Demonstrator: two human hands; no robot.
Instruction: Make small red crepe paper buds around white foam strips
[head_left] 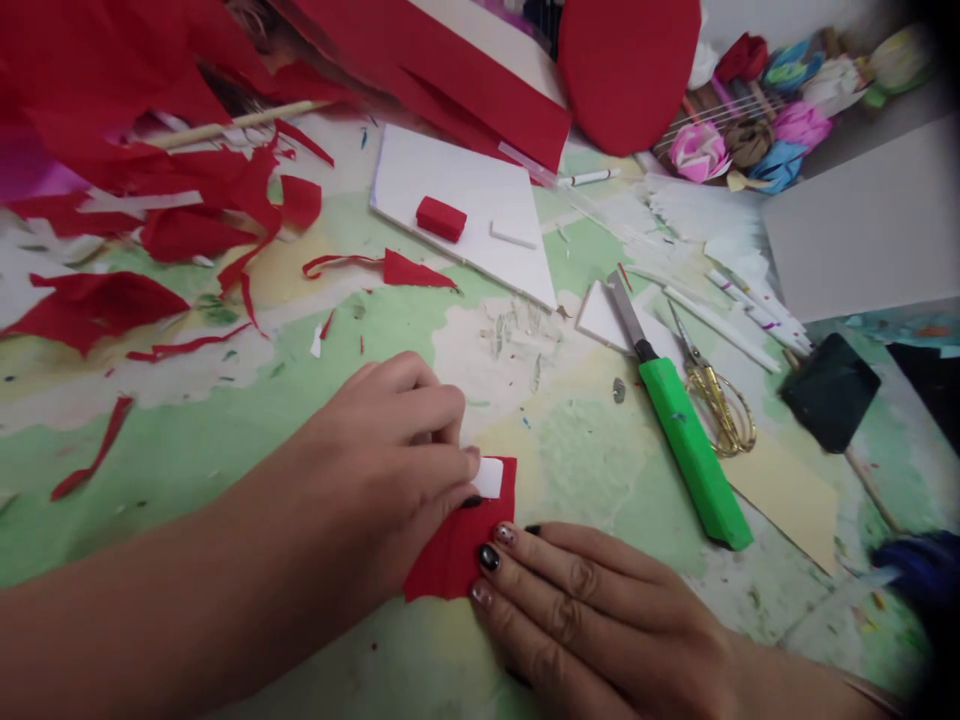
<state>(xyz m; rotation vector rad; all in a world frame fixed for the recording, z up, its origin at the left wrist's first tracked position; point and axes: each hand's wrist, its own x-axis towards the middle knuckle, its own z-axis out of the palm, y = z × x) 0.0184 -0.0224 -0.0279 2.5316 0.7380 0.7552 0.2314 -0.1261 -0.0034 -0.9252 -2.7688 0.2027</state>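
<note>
A small piece of red crepe paper lies flat on the table in front of me. Near its far edge is a small white foam piece, which my left hand pinches between thumb and fingertip. My right hand rests with fingers stretched out, its fingertips on the paper's right edge. Beyond them, a red-wrapped block sits on a white foam board beside a thin white strip.
To the right lie a green-handled knife, gold-handled scissors and a cream card. Red paper scraps cover the left. At the back stand a red oval piece and paper flowers.
</note>
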